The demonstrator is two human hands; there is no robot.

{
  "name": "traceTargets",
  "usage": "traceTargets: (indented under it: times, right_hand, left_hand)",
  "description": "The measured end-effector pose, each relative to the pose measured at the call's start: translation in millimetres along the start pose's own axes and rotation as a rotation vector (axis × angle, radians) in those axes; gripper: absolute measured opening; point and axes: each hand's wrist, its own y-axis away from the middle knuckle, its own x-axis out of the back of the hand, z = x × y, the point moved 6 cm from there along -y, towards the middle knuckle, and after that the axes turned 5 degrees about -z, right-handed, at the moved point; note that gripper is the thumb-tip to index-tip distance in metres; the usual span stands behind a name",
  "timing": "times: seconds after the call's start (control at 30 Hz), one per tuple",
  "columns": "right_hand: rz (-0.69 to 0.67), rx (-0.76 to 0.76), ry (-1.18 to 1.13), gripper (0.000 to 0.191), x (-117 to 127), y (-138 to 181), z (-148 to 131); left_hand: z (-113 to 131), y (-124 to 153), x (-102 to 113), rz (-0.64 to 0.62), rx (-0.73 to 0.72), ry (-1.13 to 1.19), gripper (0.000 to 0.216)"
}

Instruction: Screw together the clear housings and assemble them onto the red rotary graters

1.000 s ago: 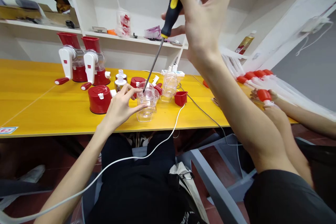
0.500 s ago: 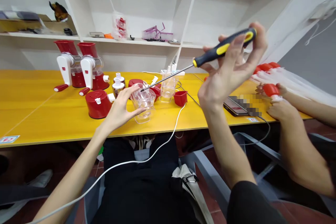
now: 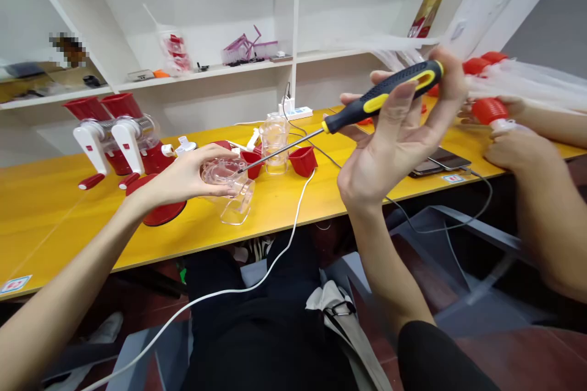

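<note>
My right hand [image 3: 394,140] holds a black-and-yellow screwdriver [image 3: 383,95] raised over the table, its shaft slanting down to the left. The screwdriver tip meets or overlaps a clear plastic grater housing [image 3: 241,198]; actual contact I cannot tell. Around the left side of that housing my left hand [image 3: 190,174] is closed, and the housing leans over. Partly behind my left arm is a red base [image 3: 165,214]. Behind the housing stands a second clear housing [image 3: 276,149], with a red hopper [image 3: 303,162] to its right.
Two red-and-white crank graters [image 3: 132,134] stand at the left. A white cable [image 3: 293,226] crosses the table edge. Phones [image 3: 435,162] lie at the right, near another person's hands with a red ribbed part [image 3: 490,111]. Behind the table rise white shelves [image 3: 339,55].
My left hand has closed further around the clear housing, which now tilts over. The screwdriver stays in my right hand, still pointing at it. The camera view has turned and tilted.
</note>
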Motion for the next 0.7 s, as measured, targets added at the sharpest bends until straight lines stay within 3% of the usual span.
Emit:
traceTargets:
  times: [0.17, 0.27, 0.37, 0.4, 0.53, 0.7]
  right_hand:
    - [-0.077, 0.104, 0.041, 0.025, -8.1, -19.5, -4.3]
    - [-0.26, 0.122, 0.042, 0.023, -40.5, -42.7, -2.0]
    - [-0.51, 0.106, -0.012, 0.034, -81.7, -54.7, 4.3]
    - [-0.542, 0.046, 0.037, 0.031, -90.1, -55.9, 9.6]
    - [-0.525, -0.095, 0.11, 0.026, -93.7, -52.3, 25.2]
    - [-0.484, -0.196, 0.069, 0.037, -79.1, -49.1, 49.3]
  left_hand:
    - [15.3, -12.1, -4.6, 0.056, -0.001, -0.066, 0.076]
    - [21.4, -17.9, -7.5, -0.007, -0.016, -0.092, 0.077]
    - [19.9, -20.5, -7.0, -0.032, -0.037, -0.071, 0.078]
    - [16.8, -19.9, -6.4, -0.033, -0.027, -0.052, 0.079]
    - [-3.5, -11.9, -2.2, -0.058, 0.047, 0.086, 0.081]
    - [-14.1, -7.0, 8.5, -0.185, 0.028, 0.204, 0.067]
